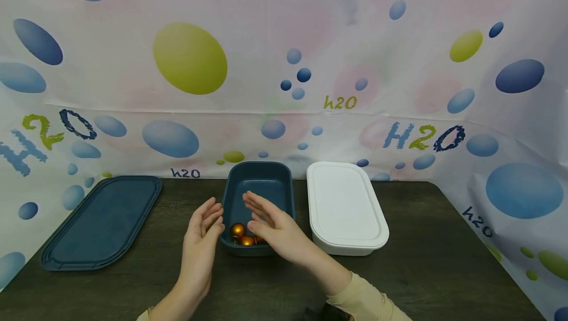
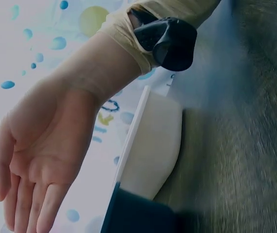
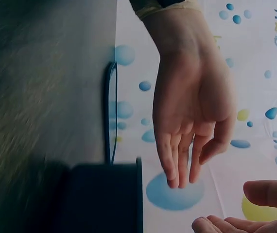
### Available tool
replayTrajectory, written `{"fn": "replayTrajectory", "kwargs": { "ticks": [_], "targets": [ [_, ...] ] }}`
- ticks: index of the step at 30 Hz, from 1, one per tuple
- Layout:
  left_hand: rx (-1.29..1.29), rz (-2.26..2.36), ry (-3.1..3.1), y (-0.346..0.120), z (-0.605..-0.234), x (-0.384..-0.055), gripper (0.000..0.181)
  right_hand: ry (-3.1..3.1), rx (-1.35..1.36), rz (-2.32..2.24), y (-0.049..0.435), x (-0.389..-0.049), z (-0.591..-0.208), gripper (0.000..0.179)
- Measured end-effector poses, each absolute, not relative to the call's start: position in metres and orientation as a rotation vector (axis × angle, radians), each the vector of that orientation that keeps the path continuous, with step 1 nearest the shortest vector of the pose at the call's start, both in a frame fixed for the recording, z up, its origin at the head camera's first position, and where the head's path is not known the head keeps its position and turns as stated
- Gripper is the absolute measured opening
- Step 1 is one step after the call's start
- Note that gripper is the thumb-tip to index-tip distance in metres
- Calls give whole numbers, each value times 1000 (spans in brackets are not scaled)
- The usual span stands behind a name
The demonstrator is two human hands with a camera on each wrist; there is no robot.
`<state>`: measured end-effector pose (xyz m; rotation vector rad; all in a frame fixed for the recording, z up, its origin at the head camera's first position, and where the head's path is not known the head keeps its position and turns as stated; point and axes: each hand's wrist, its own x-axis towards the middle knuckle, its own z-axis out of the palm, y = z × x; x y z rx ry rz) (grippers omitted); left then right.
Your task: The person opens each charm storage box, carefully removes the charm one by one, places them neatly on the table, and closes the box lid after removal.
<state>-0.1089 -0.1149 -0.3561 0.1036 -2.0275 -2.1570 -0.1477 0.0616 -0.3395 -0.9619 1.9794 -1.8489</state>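
Observation:
A deep blue plastic box (image 1: 265, 178) stands in the middle of the table, and several shiny orange-gold baubles (image 1: 237, 230) lie at its near end. My left hand (image 1: 200, 244) is raised by the box's left side, its fingers extended and slightly bent, holding nothing. Over the box's right side hovers my right hand (image 1: 274, 225), palm turned inward, partly covering the baubles. The left wrist view shows the right hand (image 2: 51, 145) with an empty palm. In the right wrist view the left hand (image 3: 194, 107) is empty too, with part of the right hand (image 3: 255, 218) at the lower corner.
A blue lid (image 1: 104, 222) lies flat on the table to the left. To the right stands a white box (image 1: 346, 207) with its white lid on. Behind them hangs a bubble-patterned sheet (image 1: 266, 30), which also runs along both sides of the dark wooden table (image 1: 426, 262).

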Motion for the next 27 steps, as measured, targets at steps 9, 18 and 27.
{"fn": "replayTrajectory", "kwargs": {
  "ticks": [9, 18, 27],
  "targets": [
    [-17, -2166, -2049, -85, -358, -110, 51, 2108, -912, -1846, 100, -150, -339, 59],
    [-127, -2211, -2036, -54, -362, -108, 52, 2268, -863, -1788, 126, -151, -344, 60],
    [-238, -2253, -2042, -30, -373, -102, 51, 2390, -851, -1734, 139, -151, -344, 59]
  ]
}}
